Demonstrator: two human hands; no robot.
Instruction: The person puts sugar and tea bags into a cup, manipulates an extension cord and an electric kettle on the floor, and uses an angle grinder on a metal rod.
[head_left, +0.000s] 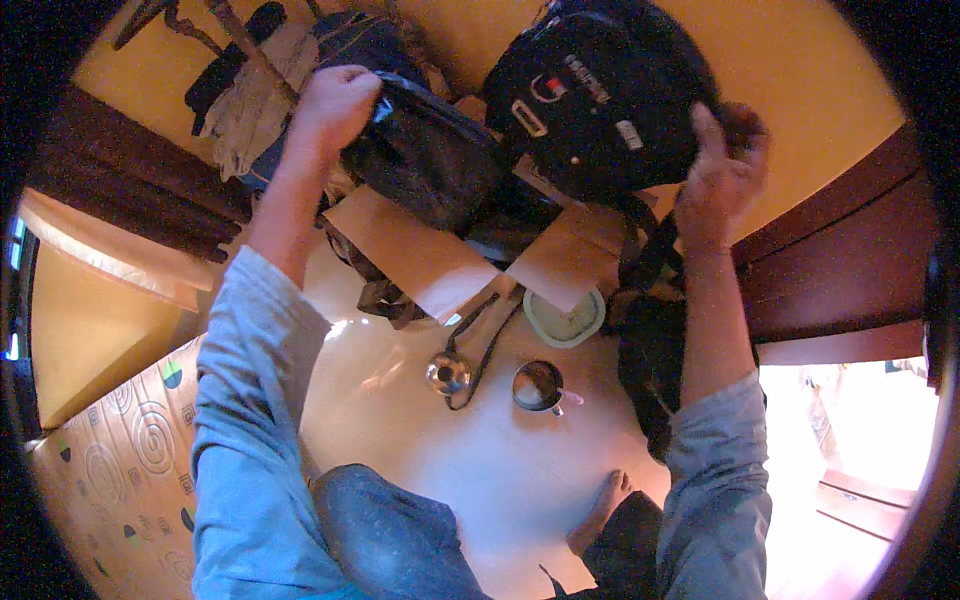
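While the left hand (335, 105) has its fingers clamped on a dark pouch (425, 160), the right hand (722, 170) grips the black backpack (600, 95) just right of the pouch, above the floor (500, 470).

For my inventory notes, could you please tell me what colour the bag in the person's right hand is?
The bag is black with small light patches, seen in the head view.

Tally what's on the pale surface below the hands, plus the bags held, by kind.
Black bags, one gripped by the left hand, one by the right hand: 2 (smaller bag, backpack)
Brown paper envelopes: 2
Metal vessels: 2 (kettle, cup)
Pale green lidded container: 1
Total: 7
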